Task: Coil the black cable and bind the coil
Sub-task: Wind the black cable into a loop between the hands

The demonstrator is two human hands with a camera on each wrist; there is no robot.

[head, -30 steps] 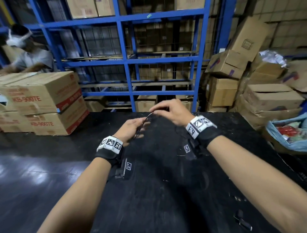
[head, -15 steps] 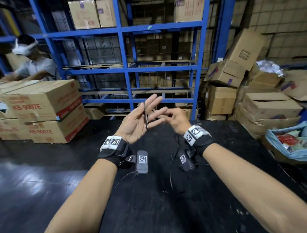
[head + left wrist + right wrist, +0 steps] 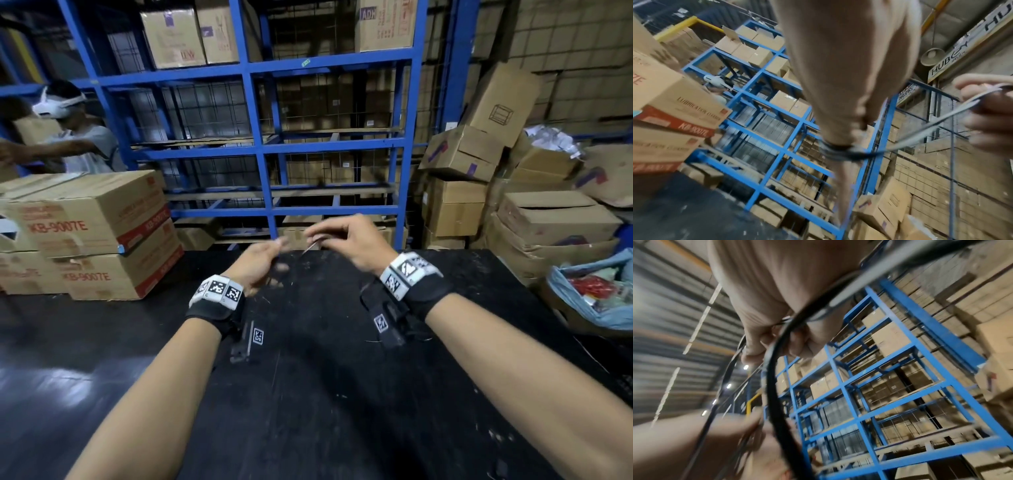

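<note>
While held above one table point(image 3: 102, 342), one black cable point(image 3: 931, 128), two grips: left hand point(image 3: 257, 267) wrapped, right hand point(image 3: 349, 243) pinching.

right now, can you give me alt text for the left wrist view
A left hand reaches away from the camera with thin black cable wound several times around its fingers. One strand runs right to the right hand, which pinches it. Behind are blue shelves stacked with cardboard boxes.
</note>
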